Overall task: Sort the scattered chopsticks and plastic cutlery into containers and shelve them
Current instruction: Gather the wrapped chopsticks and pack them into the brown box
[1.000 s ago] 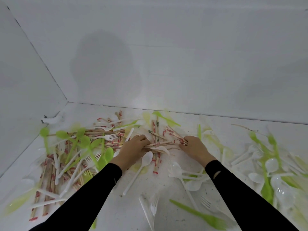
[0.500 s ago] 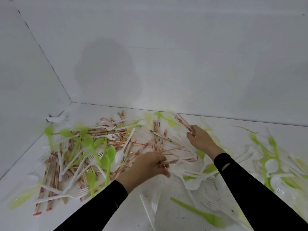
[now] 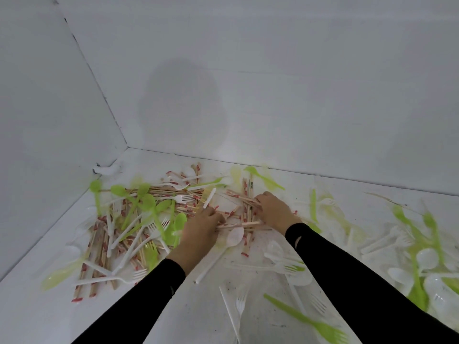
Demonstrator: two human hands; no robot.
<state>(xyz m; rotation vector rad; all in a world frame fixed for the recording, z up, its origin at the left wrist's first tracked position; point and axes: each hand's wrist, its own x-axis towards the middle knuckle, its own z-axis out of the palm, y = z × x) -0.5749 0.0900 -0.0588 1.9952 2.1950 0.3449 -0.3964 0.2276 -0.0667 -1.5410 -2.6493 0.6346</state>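
Chopsticks [image 3: 246, 223] in left hand [image 3: 198, 234] fingers [image 3: 212, 214]; right hand [image 3: 275, 212] touching.

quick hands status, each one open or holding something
Left hand: grips chopsticks from the pile.
Right hand: fingers curled on the same chopsticks.

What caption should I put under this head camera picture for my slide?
The left hand and right hand gather chopsticks from scattered green and white plastic cutlery.

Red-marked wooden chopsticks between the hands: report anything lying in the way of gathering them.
Nothing separates the left hand and right hand from the red-marked wooden chopsticks; both touch them. A white plastic spoon lies over their near ends.
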